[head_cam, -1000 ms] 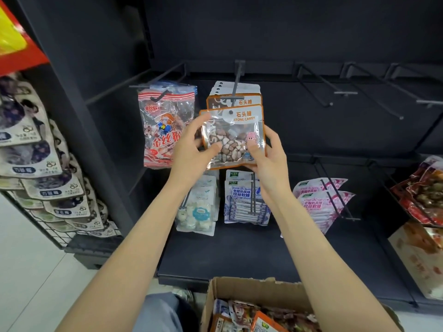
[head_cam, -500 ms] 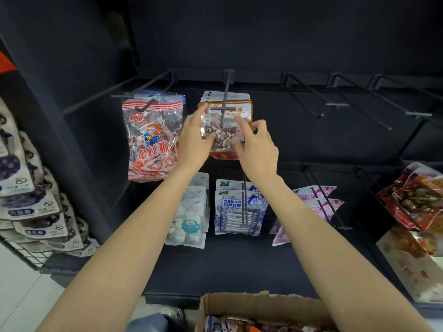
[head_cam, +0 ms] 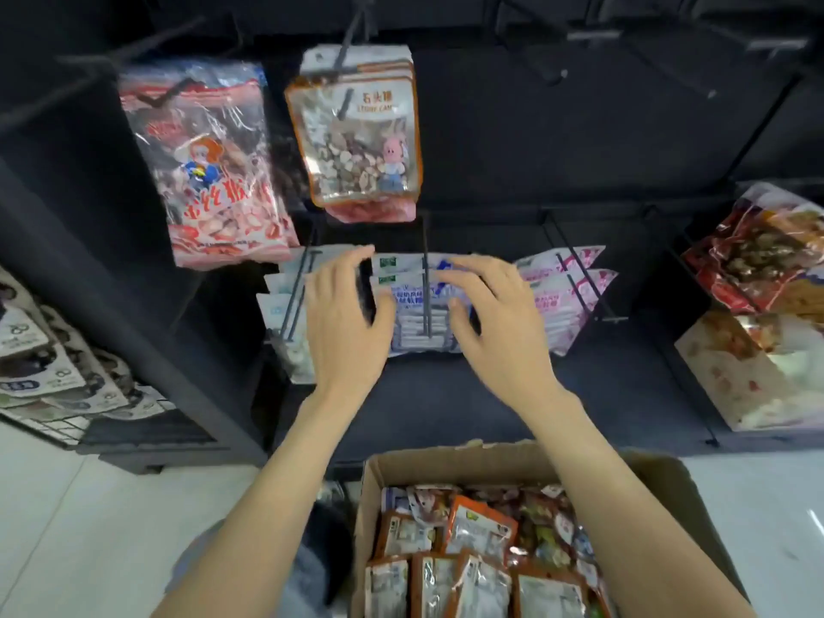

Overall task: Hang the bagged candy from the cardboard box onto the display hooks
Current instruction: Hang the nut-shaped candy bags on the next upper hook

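Both hands are coming away from the orange-edged clear bag of stone candy (head_cam: 356,140) — it is now hanging on the black wire display hook (head_cam: 352,33) in front of its fellows. Left hand (head_cam: 345,318) and right hand (head_cam: 495,314) are dropping empty, fingers loosely spread, toward the brown cardboard box (head_cam: 490,457) — likely reaching for the next bag.

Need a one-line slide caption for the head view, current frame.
Both hands, left hand and right hand, open and empty between the hung stone-candy bag and the cardboard box of bagged candy.
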The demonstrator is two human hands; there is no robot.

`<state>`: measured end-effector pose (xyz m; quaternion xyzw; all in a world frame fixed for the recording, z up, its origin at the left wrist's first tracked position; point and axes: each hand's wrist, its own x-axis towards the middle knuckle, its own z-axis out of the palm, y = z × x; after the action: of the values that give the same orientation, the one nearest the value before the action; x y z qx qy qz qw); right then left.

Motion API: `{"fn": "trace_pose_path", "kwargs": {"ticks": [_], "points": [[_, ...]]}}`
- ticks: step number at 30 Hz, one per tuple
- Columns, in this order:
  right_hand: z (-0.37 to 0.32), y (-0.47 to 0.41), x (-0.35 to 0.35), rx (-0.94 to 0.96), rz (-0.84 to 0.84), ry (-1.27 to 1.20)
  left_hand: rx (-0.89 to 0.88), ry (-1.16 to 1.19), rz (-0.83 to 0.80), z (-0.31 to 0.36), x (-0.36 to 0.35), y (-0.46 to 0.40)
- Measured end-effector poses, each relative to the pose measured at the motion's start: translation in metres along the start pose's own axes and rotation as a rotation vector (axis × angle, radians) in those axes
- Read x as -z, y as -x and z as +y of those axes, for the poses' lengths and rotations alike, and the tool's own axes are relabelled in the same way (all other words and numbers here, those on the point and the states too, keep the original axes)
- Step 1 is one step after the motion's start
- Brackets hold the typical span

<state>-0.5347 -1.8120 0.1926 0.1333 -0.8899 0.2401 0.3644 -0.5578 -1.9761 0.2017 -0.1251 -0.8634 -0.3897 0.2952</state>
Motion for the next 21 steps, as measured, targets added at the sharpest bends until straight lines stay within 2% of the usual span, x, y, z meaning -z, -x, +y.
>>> {"fn": "trace_pose_path", "kwargs": {"ticks": [2,4,6,8,12,14,16,19,21], "points": [[0.012,0.048,0.01,-0.087,-0.141,-0.052,0.005,0.053,-0.16,-0.006,-0.014,0.041],[0.027,0.101,0.018,-0.256,-0.338,-0.081,0.033,0.088,-0.347,-0.015,-0.032,0.081],[0.046,0.155,0.024,-0.426,-0.564,-0.066,0.047,0.07,-0.503,-0.026,-0.052,0.117],[0.065,0.203,0.028,-0.578,-0.715,-0.039,0.048,0.005,-0.64,-0.039,-0.072,0.145],[0.096,0.276,0.025,-0.812,-0.907,0.0,-0.002,-0.187,-0.811,-0.067,-0.106,0.176],[0.108,0.3,0.017,-0.883,-1.018,0.039,0.032,-0.263,-0.863,-0.079,-0.121,0.184],[0.114,0.32,0.005,-0.892,-1.146,0.103,0.074,-0.334,-0.913,-0.09,-0.132,0.192],[0.118,0.347,-0.019,-0.74,-1.389,0.168,0.072,-0.408,-0.986,-0.103,-0.14,0.205],[0.118,0.362,-0.032,-0.7,-1.472,0.165,0.036,-0.413,-1.013,-0.111,-0.141,0.208]]}}
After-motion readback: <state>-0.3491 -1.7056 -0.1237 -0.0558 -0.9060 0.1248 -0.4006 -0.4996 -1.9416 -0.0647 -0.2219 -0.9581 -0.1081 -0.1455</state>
